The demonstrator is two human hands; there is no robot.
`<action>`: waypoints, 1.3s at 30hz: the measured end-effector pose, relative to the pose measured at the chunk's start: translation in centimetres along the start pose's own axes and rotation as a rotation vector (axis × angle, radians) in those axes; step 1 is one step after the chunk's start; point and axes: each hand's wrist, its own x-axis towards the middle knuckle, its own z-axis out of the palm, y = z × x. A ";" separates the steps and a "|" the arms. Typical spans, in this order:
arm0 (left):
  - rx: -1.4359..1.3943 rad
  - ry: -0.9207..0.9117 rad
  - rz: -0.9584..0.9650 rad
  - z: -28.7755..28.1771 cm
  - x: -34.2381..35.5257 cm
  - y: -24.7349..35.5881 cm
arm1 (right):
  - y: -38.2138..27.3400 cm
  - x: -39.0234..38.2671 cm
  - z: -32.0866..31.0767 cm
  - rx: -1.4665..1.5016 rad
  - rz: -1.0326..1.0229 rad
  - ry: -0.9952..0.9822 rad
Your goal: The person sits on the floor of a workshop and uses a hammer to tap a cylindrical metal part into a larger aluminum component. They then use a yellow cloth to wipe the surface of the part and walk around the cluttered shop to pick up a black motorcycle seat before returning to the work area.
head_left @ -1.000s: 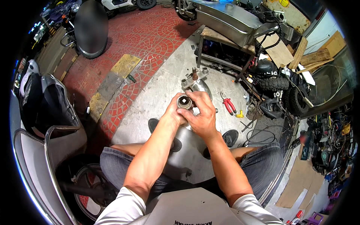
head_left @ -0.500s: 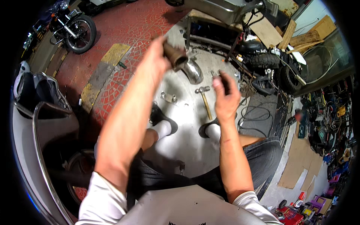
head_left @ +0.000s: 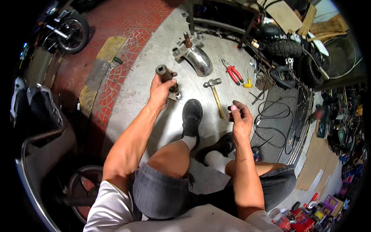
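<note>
My left hand (head_left: 159,92) is wrapped round a dull brown metal tube (head_left: 165,73), held upright-tilted above the floor; a round opening shows at its upper end. Just below that hand, a small shiny metal fitting (head_left: 179,96) is partly visible. My right hand (head_left: 242,120) hovers apart, its fingers curled toward the thumb in a pinch; a small dark thing at the fingertips is too small to name. Between the hands lies a ball-peen hammer (head_left: 215,96) with a wooden handle. Beyond it rests a curved chrome fender (head_left: 201,63) beside a metal bracket with a rusty stem (head_left: 188,40).
Red-handled pliers (head_left: 233,74) and a yellow-handled tool (head_left: 247,82) lie at the right, near a black cable (head_left: 272,118). A metal stand (head_left: 216,25) and tires (head_left: 285,48) are at the back. Scooter bodywork (head_left: 46,143) stands at left, a motorcycle (head_left: 69,34) farther off.
My left hand has brought the brown tube nearer and tipped its opening upward. The right hand has lowered slightly. My left leg has moved in toward the middle, and the view has shifted.
</note>
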 end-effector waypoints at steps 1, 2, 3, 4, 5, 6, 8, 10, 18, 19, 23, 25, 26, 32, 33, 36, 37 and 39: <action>0.012 0.003 -0.005 -0.3 -0.2 -1.8 | 1.2 0.5 -0.6 -0.036 0.075 0.051; 0.035 0.000 -0.009 -0.5 -0.4 -3.4 | 2.2 1.1 -1.0 -0.007 0.063 0.042; 0.060 0.001 -0.009 -0.6 -0.5 -4.7 | 3.1 1.6 -1.4 0.006 0.086 0.054; 0.026 -0.003 -0.026 -0.6 -0.7 -5.7 | 3.9 2.1 -1.6 0.019 0.108 0.066; 0.041 -0.011 -0.022 -0.6 -0.6 -6.6 | 4.5 2.5 -1.8 0.005 0.108 0.064; 0.007 -0.046 0.011 -0.5 -0.6 -7.3 | 5.0 2.9 -1.8 -0.013 0.111 0.062; 0.001 -0.077 0.007 -0.5 -0.3 -8.2 | 5.9 3.5 -1.8 -0.025 0.132 0.061; 0.016 -0.106 -0.009 -0.6 0.1 -8.6 | 6.8 4.0 -1.6 -0.007 0.161 0.067; 0.070 -0.130 0.026 -1.2 -0.7 -9.9 | 9.4 5.0 -0.7 -0.032 0.192 0.030; 0.108 -0.113 0.004 -1.2 -0.9 -10.3 | 9.5 5.1 -0.6 -0.043 0.197 0.024; 0.214 -0.052 -0.020 -1.5 -0.9 -12.3 | 9.7 5.4 -0.3 -0.076 0.222 0.024; 0.252 -0.031 -0.064 -1.8 -0.6 -13.0 | 10.0 5.6 -0.4 -0.059 0.240 0.015; 0.268 -0.038 -0.051 -2.0 -0.4 -13.2 | 10.1 5.7 -0.4 -0.091 0.236 0.020; 0.459 -0.055 -0.152 -2.5 0.5 -13.7 | 12.3 7.7 0.4 -0.211 0.295 0.025; 0.502 -0.054 -0.184 -2.5 0.6 -13.8 | 12.8 8.3 0.8 -0.259 0.283 0.019; 0.612 -0.087 -0.193 -2.8 1.2 -14.0 | 14.2 10.6 1.6 -0.519 0.200 -0.017; 0.661 -0.093 -0.215 -3.0 1.4 -14.1 | 14.7 11.3 1.9 -0.629 0.179 -0.029; 0.674 -0.115 -0.225 -3.3 1.7 -14.6 | 15.6 12.7 2.4 -0.831 0.090 -0.030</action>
